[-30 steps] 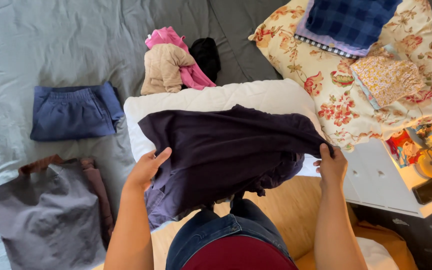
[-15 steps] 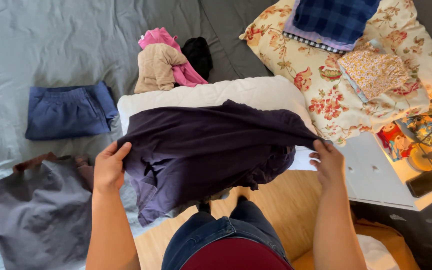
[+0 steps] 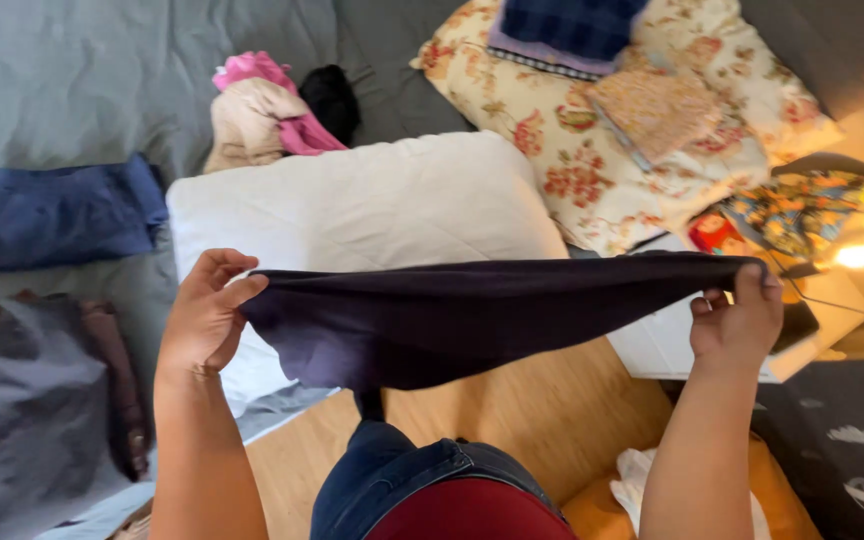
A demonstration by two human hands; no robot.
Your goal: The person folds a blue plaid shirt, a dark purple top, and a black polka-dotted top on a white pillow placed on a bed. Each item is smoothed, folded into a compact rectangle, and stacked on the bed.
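At the far left I note a grey garment [image 3: 22, 420] lying flat on the grey bedsheet [image 3: 72, 70], with a brownish piece showing under its right edge, and above it a folded blue garment [image 3: 72, 212]. Next comes my left hand [image 3: 202, 320], fingers curled, thumb and forefinger pinching the left end of a dark purple garment [image 3: 452, 315]. That garment is stretched taut between both hands, held in the air in front of a white pillow [image 3: 372, 205], its middle sagging down toward my lap. Behind the pillow's upper left corner sits a small heap of beige and pink clothing [image 3: 257, 120] with a black item [image 3: 330, 98] just beside it. Further right a floral pillow [image 3: 602, 170] carries a blue plaid folded cloth [image 3: 567, 25] and a patterned orange cloth [image 3: 657, 110]. My right hand [image 3: 737, 325] is closed on the garment's right end, thumb on top, fingers folded beneath. Behind that hand lies a white flat object [image 3: 667, 345], which I cannot identify, and a small lit lamp [image 3: 860, 255] glows at the far right. Wooden floor [image 3: 542, 410] shows below the garment.
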